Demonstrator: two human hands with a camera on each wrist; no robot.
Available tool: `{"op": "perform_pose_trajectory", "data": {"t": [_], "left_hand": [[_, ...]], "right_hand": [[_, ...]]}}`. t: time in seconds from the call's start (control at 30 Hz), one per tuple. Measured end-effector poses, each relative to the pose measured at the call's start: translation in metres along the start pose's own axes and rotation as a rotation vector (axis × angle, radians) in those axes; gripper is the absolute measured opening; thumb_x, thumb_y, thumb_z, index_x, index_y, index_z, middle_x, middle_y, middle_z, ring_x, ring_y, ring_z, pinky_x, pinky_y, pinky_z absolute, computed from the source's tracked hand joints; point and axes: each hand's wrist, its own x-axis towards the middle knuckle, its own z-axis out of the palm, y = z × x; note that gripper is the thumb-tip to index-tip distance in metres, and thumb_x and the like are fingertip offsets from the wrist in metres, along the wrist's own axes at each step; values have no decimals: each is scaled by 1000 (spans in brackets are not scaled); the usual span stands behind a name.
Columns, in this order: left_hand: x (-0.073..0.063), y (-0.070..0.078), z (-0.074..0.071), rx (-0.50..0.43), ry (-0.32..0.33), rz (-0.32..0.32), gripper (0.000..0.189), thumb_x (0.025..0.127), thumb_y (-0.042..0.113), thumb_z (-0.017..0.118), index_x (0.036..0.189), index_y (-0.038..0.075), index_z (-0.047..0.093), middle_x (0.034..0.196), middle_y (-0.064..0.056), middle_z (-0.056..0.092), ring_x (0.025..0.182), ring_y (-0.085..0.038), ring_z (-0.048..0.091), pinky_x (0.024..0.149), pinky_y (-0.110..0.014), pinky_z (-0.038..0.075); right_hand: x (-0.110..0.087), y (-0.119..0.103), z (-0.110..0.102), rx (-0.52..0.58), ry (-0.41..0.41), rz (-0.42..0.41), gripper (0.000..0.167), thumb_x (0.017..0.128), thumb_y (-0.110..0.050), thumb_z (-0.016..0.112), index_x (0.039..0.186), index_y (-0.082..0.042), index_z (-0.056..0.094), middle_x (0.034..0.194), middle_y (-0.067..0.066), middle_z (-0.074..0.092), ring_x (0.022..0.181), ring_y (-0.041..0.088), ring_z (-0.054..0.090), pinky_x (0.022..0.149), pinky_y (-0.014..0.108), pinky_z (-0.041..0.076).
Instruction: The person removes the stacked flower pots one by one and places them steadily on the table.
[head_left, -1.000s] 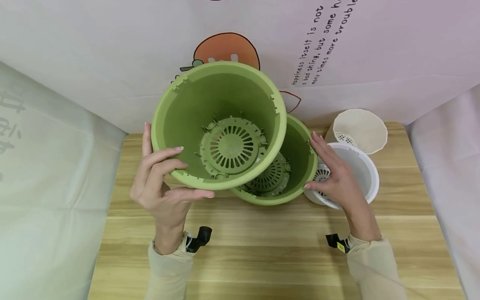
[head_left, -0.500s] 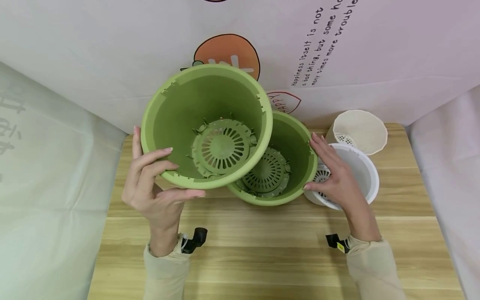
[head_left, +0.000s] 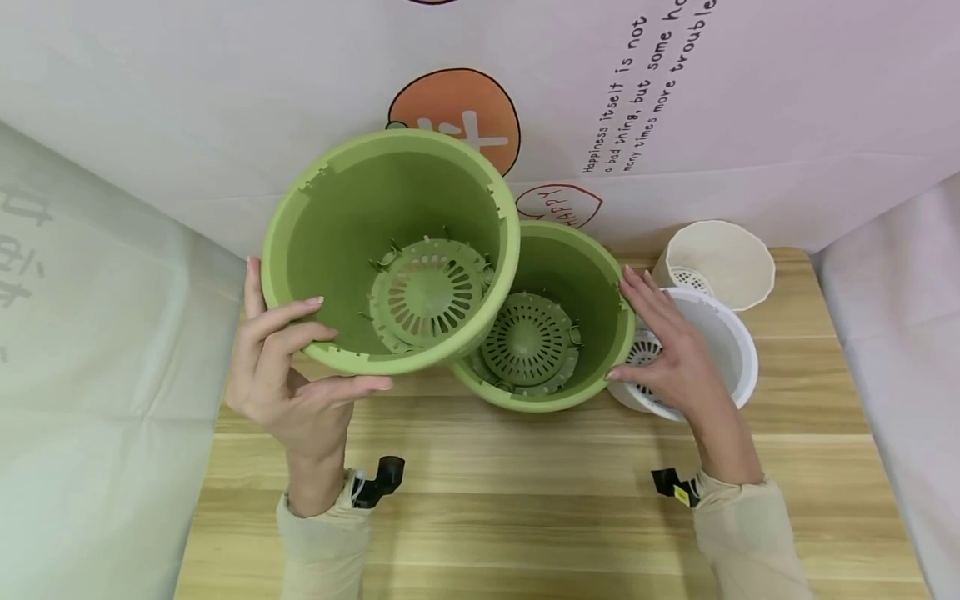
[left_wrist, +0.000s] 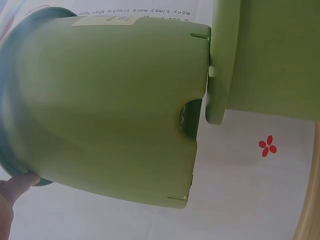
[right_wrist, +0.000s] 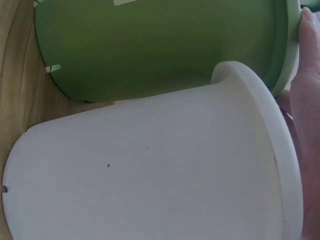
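My left hand point(head_left: 288, 367) grips the rim of a green plastic pot point(head_left: 390, 183), fingers inside and thumb along the outside. This pot is raised and tilted, its slotted base beside the rim of a second green pot point(head_left: 528, 333). In the left wrist view the raised pot's side point(left_wrist: 110, 105) fills the middle, and its base looks very close to the second pot's rim point(left_wrist: 222, 90); touching, I cannot tell. My right hand point(head_left: 671, 354) holds the right rim of the second pot, which stands on the table; thumb and fingertips lie along that rim.
Right of the second pot, partly under my right hand, stands a white pot point(head_left: 723, 350) with a slotted base. Behind it is a cream faceted pot point(head_left: 731, 262). A printed cloth point(head_left: 750, 100) hangs behind the wooden table point(head_left: 525, 517).
My left hand has moved left with the raised green pot, uncovering more of the second pot's inside and base. The right hand has stayed at the second pot's rim.
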Motion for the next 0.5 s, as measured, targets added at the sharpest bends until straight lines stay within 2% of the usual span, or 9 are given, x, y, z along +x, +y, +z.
{"op": "perform_pose_trajectory", "data": {"t": [0.5], "left_hand": [[2, -5, -8, 27, 14, -21, 79, 58, 65, 83, 60, -8, 54, 74, -17, 62, 83, -17, 68, 110, -65, 33]], "right_hand": [[0, -1, 0, 5, 1, -4, 114, 62, -73, 67, 151, -6, 40, 159, 10, 32, 150, 28, 21, 123, 40, 13]]}}
